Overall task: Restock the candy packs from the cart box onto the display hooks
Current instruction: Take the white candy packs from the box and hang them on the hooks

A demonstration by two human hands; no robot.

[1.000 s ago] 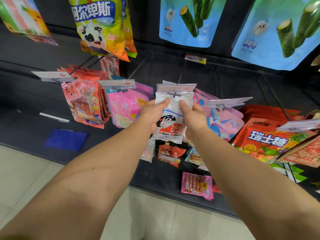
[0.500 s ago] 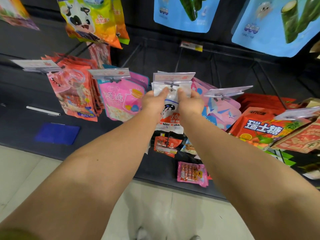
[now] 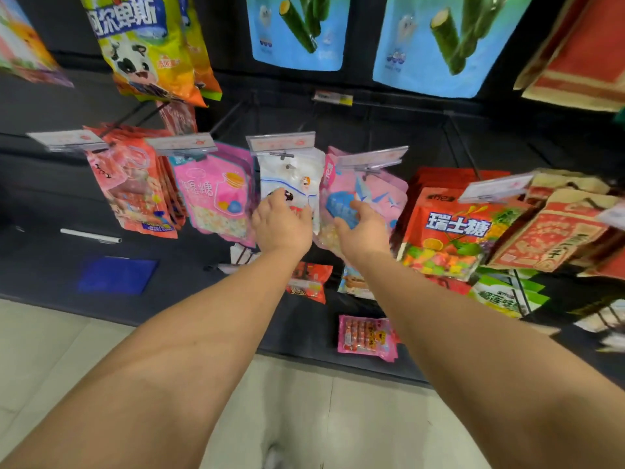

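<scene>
Now the white pack [image 3: 291,177] hangs on its hook [image 3: 285,154], between pink packs [image 3: 216,194] and an orange pack [image 3: 453,228]. Left hand [image 3: 282,221] touches its lower part with relaxed fingers. Right hand [image 3: 363,228] is just beside, fingers spread, holding nothing.

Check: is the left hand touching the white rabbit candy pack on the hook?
Touching. In the head view the left hand has its fingers laid flat on the lower front of the white candy pack, with no gap visible.
</scene>
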